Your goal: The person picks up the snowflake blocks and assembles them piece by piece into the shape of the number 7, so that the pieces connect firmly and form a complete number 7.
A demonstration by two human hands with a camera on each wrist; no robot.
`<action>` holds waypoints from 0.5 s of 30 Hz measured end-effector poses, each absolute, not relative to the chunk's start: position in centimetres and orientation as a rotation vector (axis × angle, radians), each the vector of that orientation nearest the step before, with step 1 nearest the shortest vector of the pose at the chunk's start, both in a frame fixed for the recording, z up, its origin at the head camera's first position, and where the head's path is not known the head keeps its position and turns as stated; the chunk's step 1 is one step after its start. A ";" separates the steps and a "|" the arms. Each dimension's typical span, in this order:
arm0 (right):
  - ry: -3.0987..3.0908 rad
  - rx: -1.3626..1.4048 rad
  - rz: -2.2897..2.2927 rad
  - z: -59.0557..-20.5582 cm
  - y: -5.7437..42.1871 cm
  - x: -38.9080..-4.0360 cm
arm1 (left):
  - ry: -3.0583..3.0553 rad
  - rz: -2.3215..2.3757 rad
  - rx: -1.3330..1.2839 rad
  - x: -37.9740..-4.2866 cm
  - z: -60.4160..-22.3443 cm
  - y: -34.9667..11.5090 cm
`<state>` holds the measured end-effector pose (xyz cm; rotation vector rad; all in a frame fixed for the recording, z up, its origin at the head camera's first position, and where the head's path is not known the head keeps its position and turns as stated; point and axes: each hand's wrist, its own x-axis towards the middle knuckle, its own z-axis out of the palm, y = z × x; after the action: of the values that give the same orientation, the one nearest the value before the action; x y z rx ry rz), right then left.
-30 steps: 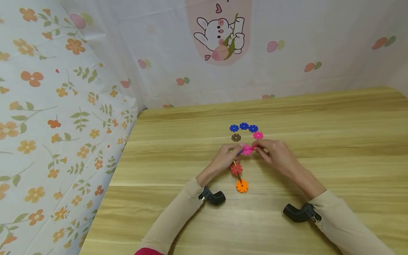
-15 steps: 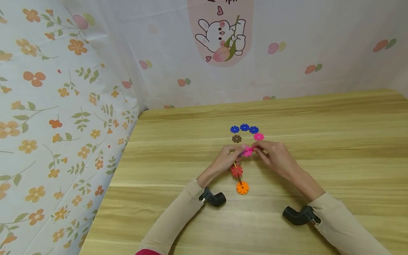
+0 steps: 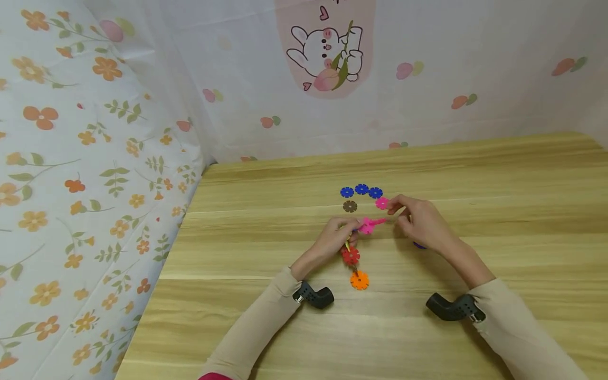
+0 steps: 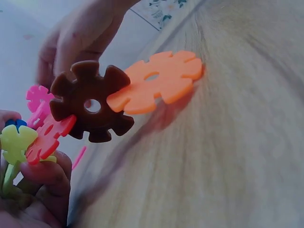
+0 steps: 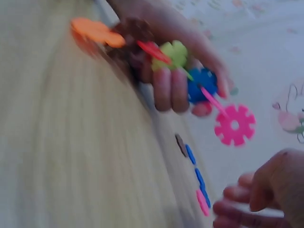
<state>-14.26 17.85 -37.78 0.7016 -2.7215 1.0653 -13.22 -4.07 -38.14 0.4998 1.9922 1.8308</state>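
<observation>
My left hand (image 3: 334,235) grips a chain of notched plastic discs slotted together at angles. At its near end are an orange disc (image 4: 164,80), a brown disc (image 4: 92,102) and a red disc (image 4: 47,137). Between my left fingers sit a yellow-green disc (image 5: 172,54) and a blue disc (image 5: 202,85). Two pink discs form the far end, one facing the right wrist camera (image 5: 235,125). My right hand (image 3: 423,221) holds nothing, its fingers loosely bent. Its fingertips are right at the edge of a loose pink disc (image 3: 382,203) on the table.
Three blue discs (image 3: 361,189) and a brown disc (image 3: 350,206) lie in an arc with the loose pink one on the wooden table (image 3: 266,206). Another blue disc (image 3: 420,245) is partly hidden under my right hand. A patterned cloth (image 3: 427,105) hangs behind the table.
My right hand has let go of the chain's pink end and moved right and away from me, to the loose pink disc. The left hand still holds the chain in about the same place.
</observation>
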 end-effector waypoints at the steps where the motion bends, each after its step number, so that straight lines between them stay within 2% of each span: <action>1: -2.757 0.662 1.026 -37.7 18.1 -14.5 | 1.995 1.830 0.496 -13.2 -38.1 -4.1; 7: -2.916 0.491 0.970 -37.7 18.8 -15.7 | 2.015 1.823 0.520 -13.1 -38.2 -4.0; 15: -3.025 0.385 0.865 -38.0 17.2 -17.5 | 2.039 1.832 0.558 -13.1 -38.0 -4.2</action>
<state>-17.51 17.25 -37.99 0.3850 -3.0249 0.8653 -13.09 -4.20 -38.04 0.5578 2.0386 1.8322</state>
